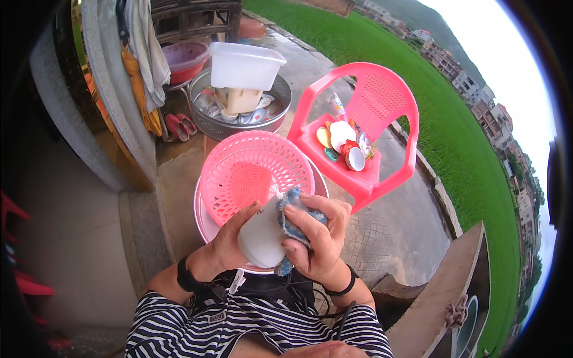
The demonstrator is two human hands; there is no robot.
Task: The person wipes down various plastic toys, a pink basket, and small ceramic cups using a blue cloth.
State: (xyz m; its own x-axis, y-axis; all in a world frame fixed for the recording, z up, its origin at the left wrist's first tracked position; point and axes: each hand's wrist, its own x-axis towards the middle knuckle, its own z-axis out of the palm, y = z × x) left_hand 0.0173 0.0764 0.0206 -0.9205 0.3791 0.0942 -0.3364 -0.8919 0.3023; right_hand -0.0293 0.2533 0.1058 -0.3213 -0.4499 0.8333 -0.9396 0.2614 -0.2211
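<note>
My left hand grips a white rounded container from its left side, thumb on top. A blue and white cloth is pinched in my right hand and pressed against the container's right side. Both hands are above the near edge of a pink plastic basket, whose lattice wall is tilted. Beneath the basket sits a wide basin with a pale rim, mostly hidden. The container's underside and part of the cloth are covered by my fingers.
A pink plastic chair at the right holds a small white bowl, lids and a clear cup. Behind the basket, a large round metal-rimmed tub holds dishes under a white plastic bin. A concrete slab stands at lower right.
</note>
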